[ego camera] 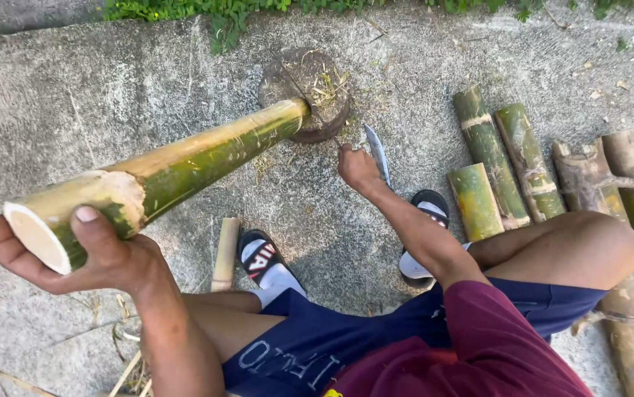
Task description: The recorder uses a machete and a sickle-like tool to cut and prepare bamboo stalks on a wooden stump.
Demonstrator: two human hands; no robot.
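1. While the person sits low on the concrete ground point(111, 103), the left hand point(74, 250) is closed under and around the near cut end of a long green bamboo pole point(184, 165), thumb pressed on top.
2. That pole slants from near left up to the far middle, where its far end rests on a round wooden block point(317, 81) standing on the concrete.
3. Just right of the block, the right hand point(359, 169) is closed on the handle of a knife point(377, 151), whose curved blade points away toward the far side.
4. Farther right, several cut bamboo pieces point(504, 165) lie side by side on the ground, and thicker brown lengths lie at the far right edge.
5. A short pale bamboo strip point(225, 254) lies near the left foot, which wears a sock and a black sandal point(262, 257).
6. Green plants point(207, 11) edge the far side of the concrete.
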